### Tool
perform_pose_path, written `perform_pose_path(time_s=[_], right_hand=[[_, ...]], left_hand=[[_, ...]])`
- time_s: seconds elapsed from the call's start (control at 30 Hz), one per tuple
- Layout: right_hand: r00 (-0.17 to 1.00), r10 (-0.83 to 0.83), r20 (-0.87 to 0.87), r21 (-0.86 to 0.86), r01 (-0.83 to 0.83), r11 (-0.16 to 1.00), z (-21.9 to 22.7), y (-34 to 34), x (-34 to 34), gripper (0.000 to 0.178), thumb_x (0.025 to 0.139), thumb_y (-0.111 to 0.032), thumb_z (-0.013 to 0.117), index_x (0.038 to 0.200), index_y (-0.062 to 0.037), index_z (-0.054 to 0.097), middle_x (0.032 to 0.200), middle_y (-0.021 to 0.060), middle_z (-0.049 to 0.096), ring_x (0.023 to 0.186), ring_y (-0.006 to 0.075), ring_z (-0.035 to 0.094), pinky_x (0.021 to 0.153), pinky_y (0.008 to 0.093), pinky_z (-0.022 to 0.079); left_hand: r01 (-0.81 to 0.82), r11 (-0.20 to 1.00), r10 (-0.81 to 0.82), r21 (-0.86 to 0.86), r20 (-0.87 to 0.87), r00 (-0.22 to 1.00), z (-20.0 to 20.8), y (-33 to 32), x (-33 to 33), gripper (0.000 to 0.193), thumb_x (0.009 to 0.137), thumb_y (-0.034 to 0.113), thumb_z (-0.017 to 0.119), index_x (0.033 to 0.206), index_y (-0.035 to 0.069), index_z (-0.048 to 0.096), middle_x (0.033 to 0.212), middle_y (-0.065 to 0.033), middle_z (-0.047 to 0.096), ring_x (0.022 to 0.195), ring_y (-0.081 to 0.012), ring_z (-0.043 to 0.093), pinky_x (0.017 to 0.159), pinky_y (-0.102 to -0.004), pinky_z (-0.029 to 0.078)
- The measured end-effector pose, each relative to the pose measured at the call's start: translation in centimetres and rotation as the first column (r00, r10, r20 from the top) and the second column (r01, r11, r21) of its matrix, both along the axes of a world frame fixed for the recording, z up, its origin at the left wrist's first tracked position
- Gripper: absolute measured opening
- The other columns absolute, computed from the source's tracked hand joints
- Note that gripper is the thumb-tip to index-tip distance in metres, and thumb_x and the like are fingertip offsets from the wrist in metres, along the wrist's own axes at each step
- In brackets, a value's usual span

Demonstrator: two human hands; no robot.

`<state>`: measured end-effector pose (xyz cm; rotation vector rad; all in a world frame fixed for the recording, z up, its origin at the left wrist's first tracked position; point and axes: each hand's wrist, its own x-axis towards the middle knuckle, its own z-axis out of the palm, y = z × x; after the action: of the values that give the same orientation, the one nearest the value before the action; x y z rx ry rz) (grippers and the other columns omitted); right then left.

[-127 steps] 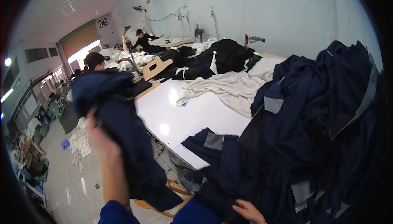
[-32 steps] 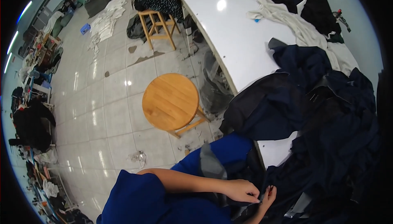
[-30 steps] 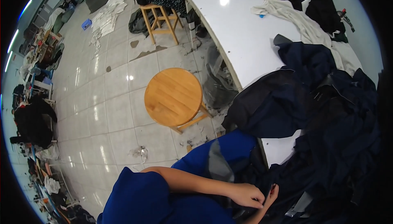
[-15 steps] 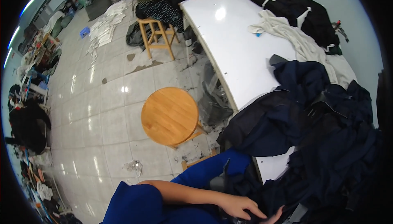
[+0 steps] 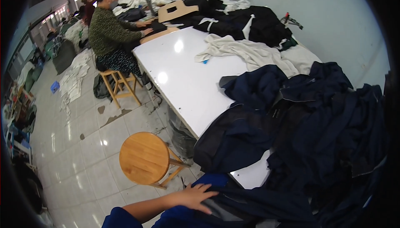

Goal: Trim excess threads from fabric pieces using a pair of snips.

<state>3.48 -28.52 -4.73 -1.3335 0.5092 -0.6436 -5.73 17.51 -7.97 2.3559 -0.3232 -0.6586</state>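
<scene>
My left hand [image 5: 195, 197] lies with its fingers spread on a dark navy garment [image 5: 266, 201] with a grey patch, which spills over the table's near edge at my lap. Nothing is gripped between those fingers. Blue cloth [image 5: 212, 180] shows just beyond the hand. More navy garments [image 5: 316, 115], some with dark grey panels, are heaped on the white table [image 5: 196, 86] to the right of the hand. My right hand is out of view.
A round wooden stool [image 5: 144, 158] stands left of the table. Farther off, a co-worker [image 5: 106, 32] sits on another wooden stool [image 5: 118, 84], hands on dark cloth beside cardboard pieces [image 5: 177, 10]. White cloth [image 5: 250, 51] and black cloth [image 5: 258, 24] lie along the wall.
My view has tilted up, bringing in more of the far room. My left hand has shifted left and spread out on the garment. The right fingertips seen earlier have left the picture.
</scene>
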Motion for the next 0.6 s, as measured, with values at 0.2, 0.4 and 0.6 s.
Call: perform_pose_path(time_s=[0.2,0.4,0.6], right_hand=[[0.981,-0.12,0.153,-0.135,0.141,0.981,3.0,-3.7,-4.8,0.043,0.092,-0.039,0.049,0.117,-0.004,0.053,0.11,0.0115,0.057,0.093,0.0285,0.053,0.087,0.0375,0.041],[0.947,-0.123,0.297,-0.264,0.205,0.942,5.6,-5.7,-6.6,0.042,0.092,-0.04,0.048,0.115,-0.0047,0.054,0.107,0.0103,0.058,0.089,0.0274,0.053,0.085,0.037,0.042],[0.729,0.238,0.642,0.27,-0.506,0.819,10.1,-1.9,-8.4,0.02,0.096,-0.029,0.047,0.089,-0.0129,0.054,0.076,-0.0002,0.05,0.055,0.0131,0.036,0.054,0.0302,0.035]], left_hand=[[-0.145,0.839,-0.033,-0.524,-0.315,0.948,2.5,2.0,0.4,0.028,0.088,0.025,0.061,0.111,0.01,0.053,0.091,-0.0043,0.059,0.083,-0.0148,0.059,0.07,-0.0258,0.045],[-0.293,-0.012,0.339,-0.956,-0.279,0.898,7.1,6.0,1.2,0.028,0.08,0.001,0.063,0.106,0.005,0.053,0.105,-0.0046,0.053,0.101,-0.0126,0.053,0.087,-0.0266,0.045],[0.119,0.04,0.319,-0.992,0.125,0.939,11.2,5.1,1.9,0.025,0.083,0.01,0.064,0.107,0.009,0.058,0.145,-0.0289,0.022,0.137,-0.0391,0.021,0.109,-0.0467,0.017]])
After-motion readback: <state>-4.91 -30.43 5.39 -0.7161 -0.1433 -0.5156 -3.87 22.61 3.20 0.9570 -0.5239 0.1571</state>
